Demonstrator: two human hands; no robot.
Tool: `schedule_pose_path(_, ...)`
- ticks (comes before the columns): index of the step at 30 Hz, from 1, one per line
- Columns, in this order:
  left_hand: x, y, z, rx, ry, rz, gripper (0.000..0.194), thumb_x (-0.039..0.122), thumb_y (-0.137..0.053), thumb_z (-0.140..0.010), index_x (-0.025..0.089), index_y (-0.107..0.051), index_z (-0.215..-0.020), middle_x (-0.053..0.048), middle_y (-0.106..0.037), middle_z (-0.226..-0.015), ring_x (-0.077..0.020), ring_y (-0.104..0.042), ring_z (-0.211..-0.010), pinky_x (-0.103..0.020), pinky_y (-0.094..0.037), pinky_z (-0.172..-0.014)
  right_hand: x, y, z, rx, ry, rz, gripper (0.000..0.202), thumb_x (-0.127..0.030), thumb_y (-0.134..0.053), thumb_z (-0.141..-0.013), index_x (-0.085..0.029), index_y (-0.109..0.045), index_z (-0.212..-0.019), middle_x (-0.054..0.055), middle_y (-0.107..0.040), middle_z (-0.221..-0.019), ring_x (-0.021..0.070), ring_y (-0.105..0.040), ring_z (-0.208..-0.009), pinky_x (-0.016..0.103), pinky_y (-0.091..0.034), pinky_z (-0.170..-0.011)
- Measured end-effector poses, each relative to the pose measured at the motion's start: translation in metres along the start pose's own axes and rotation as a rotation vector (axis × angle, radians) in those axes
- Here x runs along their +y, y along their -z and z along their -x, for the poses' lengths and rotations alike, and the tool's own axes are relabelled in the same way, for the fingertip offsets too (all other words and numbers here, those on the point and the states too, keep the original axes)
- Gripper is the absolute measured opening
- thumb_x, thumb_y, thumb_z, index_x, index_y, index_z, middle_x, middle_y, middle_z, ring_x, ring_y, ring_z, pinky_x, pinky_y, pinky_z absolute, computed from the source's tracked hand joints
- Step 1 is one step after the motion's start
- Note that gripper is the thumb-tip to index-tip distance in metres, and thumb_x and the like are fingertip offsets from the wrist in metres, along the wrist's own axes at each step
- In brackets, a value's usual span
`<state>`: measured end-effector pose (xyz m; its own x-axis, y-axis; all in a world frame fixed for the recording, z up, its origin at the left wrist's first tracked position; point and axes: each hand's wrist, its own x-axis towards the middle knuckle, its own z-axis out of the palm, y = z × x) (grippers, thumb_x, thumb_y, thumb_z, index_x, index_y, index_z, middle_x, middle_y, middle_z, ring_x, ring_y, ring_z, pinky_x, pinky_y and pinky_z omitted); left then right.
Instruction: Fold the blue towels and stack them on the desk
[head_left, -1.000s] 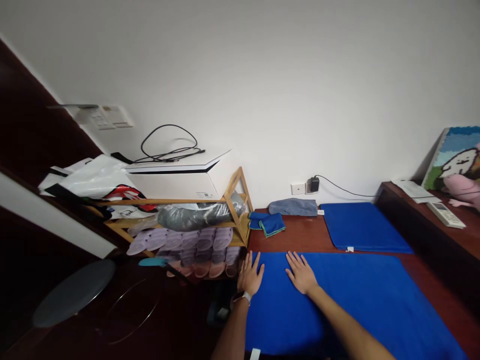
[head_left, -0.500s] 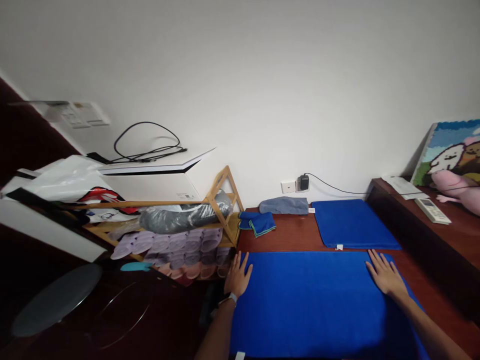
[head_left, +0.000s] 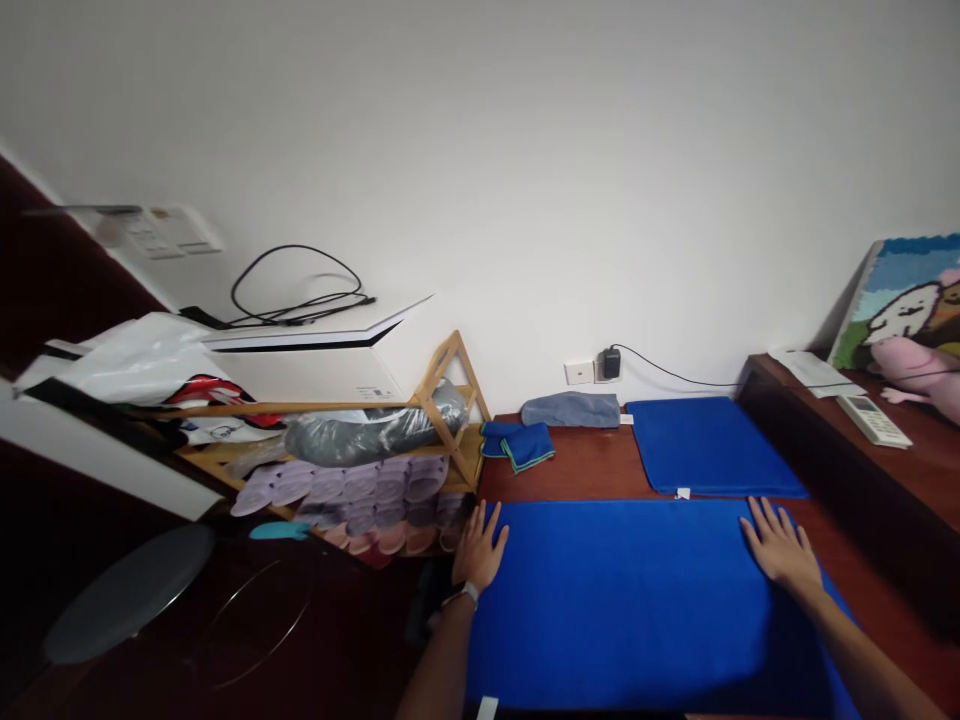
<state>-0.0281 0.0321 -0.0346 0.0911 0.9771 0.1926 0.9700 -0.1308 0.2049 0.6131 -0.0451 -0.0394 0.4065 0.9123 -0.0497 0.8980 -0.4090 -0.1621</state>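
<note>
A large blue cloth [head_left: 630, 600] lies spread flat on the brown wooden desk [head_left: 577, 470]. My left hand [head_left: 480, 548] rests at its far left corner, fingers apart, with a watch on the wrist. At the far right corner my right hand [head_left: 781, 545] presses flat with fingers spread. Just behind the large cloth lies a folded blue cloth [head_left: 716, 445] with a white tag. Farther left are a small blue cloth with green edging [head_left: 529, 445] and a folded grey-blue cloth [head_left: 571, 409] against the wall.
Left of the desk stands a wooden rack [head_left: 454, 400] holding a white box [head_left: 307, 370], a wrapped grey bundle [head_left: 375, 435] and rows of slippers [head_left: 352, 480]. A round stool [head_left: 131, 595] is below. On the right ledge sit a remote control [head_left: 874, 421] and a pink plush toy [head_left: 919, 370].
The whole view has shifted slightly, so everything appears a little farther right. Both hands stay flat at the cloth's far corners, and the cloths lie as before.
</note>
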Motion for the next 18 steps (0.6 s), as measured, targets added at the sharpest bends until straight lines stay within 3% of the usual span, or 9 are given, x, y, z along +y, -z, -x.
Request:
schedule_pose_path(3,0.002,0.001,0.002,-0.022,0.014,0.026,0.062,0.054,-0.036,-0.109,0.028,-0.039,-0.166,-0.009,-0.032,-0.177,-0.0284,-0.031,-0.162,-0.049,-0.036,-0.127,-0.004,0.010,0.001,-0.029,-0.079,-0.014,0.078,-0.054,-0.018,-0.101,-0.020,-0.028,-0.170,0.010,-0.026,-0.177,0.0364,-0.023,-0.163,0.062,-0.023,-0.129)
schedule_pose_path(6,0.005,0.003,0.004,-0.039,0.046,0.050,0.067,0.054,-0.036,-0.109,0.023,-0.032,-0.168,-0.010,-0.030,-0.177,-0.0279,-0.028,-0.163,-0.049,-0.036,-0.127,-0.039,0.022,0.010,0.063,-0.133,0.037,0.074,-0.044,-0.021,-0.101,-0.014,-0.039,-0.166,0.017,-0.032,-0.174,0.0387,-0.026,-0.162,0.062,-0.022,-0.128)
schedule_pose_path(9,0.008,0.005,0.005,-0.056,0.072,0.063,0.069,0.054,-0.036,-0.109,0.022,-0.030,-0.169,-0.010,-0.028,-0.177,-0.0271,-0.026,-0.163,-0.049,-0.036,-0.128,-0.123,0.028,0.037,0.169,0.111,0.051,0.071,-0.036,-0.018,-0.103,-0.008,-0.046,-0.161,0.018,-0.036,-0.172,0.0345,-0.027,-0.162,0.056,-0.022,-0.130)
schedule_pose_path(12,0.011,0.010,0.005,-0.073,0.073,0.065,0.066,0.054,-0.036,-0.109,0.025,-0.031,-0.169,-0.008,-0.025,-0.178,-0.0269,-0.025,-0.164,-0.049,-0.037,-0.128,-0.235,0.021,0.077,0.042,0.509,-0.063,0.068,-0.043,-0.021,-0.107,-0.015,-0.040,-0.166,0.010,-0.036,-0.173,0.0288,-0.029,-0.162,0.050,-0.023,-0.132)
schedule_pose_path(14,0.011,0.012,0.005,-0.074,0.069,0.059,0.063,0.053,-0.037,-0.109,0.028,-0.033,-0.168,-0.006,-0.025,-0.178,-0.0270,-0.025,-0.164,-0.049,-0.036,-0.128,-0.296,0.012,0.099,-0.075,0.642,-0.128,0.069,-0.050,-0.023,-0.108,-0.018,-0.035,-0.168,0.007,-0.034,-0.174,0.0265,-0.026,-0.163,0.051,-0.022,-0.133)
schedule_pose_path(16,0.011,0.012,0.005,-0.067,0.067,0.051,0.061,0.052,-0.038,-0.110,0.031,-0.035,-0.167,-0.005,-0.026,-0.178,-0.0271,-0.026,-0.163,-0.049,-0.036,-0.128,-0.325,0.002,0.109,-0.155,0.666,-0.151,0.070,-0.053,-0.023,-0.108,-0.019,-0.033,-0.168,0.006,-0.032,-0.174,0.0258,-0.025,-0.163,0.052,-0.020,-0.133)
schedule_pose_path(18,0.009,0.009,0.005,-0.062,0.068,0.045,0.060,0.051,-0.038,-0.110,0.032,-0.036,-0.167,-0.005,-0.028,-0.178,-0.0271,-0.027,-0.163,-0.049,-0.036,-0.128,-0.317,-0.004,0.106,-0.174,0.627,-0.143,0.072,-0.056,-0.022,-0.107,-0.019,-0.031,-0.169,0.006,-0.031,-0.174,0.0258,-0.024,-0.163,0.052,-0.017,-0.134)
